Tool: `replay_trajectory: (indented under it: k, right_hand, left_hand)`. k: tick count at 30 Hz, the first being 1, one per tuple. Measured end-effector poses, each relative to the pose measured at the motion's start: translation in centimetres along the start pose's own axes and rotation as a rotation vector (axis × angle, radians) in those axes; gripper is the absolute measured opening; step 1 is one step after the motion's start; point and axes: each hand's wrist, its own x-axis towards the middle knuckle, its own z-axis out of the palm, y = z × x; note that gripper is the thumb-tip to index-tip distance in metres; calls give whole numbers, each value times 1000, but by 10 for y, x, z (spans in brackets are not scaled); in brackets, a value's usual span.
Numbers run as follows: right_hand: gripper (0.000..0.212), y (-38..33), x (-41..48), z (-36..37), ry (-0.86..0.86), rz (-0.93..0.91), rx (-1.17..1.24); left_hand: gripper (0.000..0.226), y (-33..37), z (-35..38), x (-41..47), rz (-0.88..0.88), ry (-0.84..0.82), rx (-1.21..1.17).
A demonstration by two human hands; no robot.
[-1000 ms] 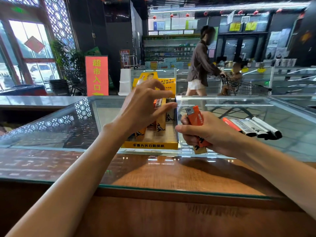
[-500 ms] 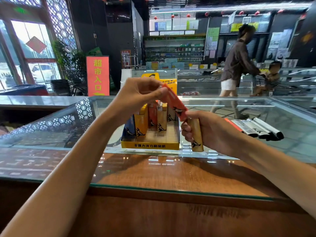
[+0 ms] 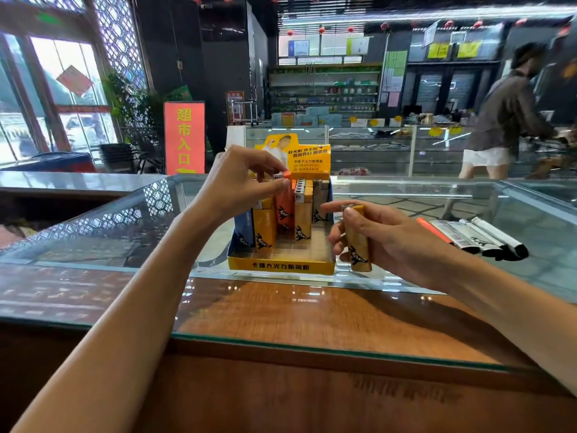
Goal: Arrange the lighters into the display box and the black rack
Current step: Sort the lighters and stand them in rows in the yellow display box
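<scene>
A glass-topped shop counter (image 3: 93, 232) filled the view. On it stood a yellow display box (image 3: 281, 267), its back rows holding upright lighters in blue, yellow, orange and tan. The left hand (image 3: 240, 182) reached over the box, thumb and fingertips pinching the top of an orange lighter (image 3: 284, 210) that stood among the others. The right hand (image 3: 384, 235) curled round a tan lighter (image 3: 357, 242), held upright just beside the box's front right corner. Further right, a few loose lighters (image 3: 480, 235) lay side by side on the glass.
</scene>
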Motion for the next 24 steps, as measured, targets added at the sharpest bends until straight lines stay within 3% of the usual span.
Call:
replay_trajectory:
  k: [5, 10, 24]
  right_hand:
    - [42, -2, -1, 1, 34, 13, 17]
    - [9, -4, -2, 1, 40, -2, 49]
    - [18, -2, -2, -2, 59, -81, -20]
  left_hand:
    - [18, 3, 7, -2, -6, -7, 142]
    - [22, 8, 10, -2, -22, -25, 191]
    - [18, 5, 14, -4, -20, -38, 311]
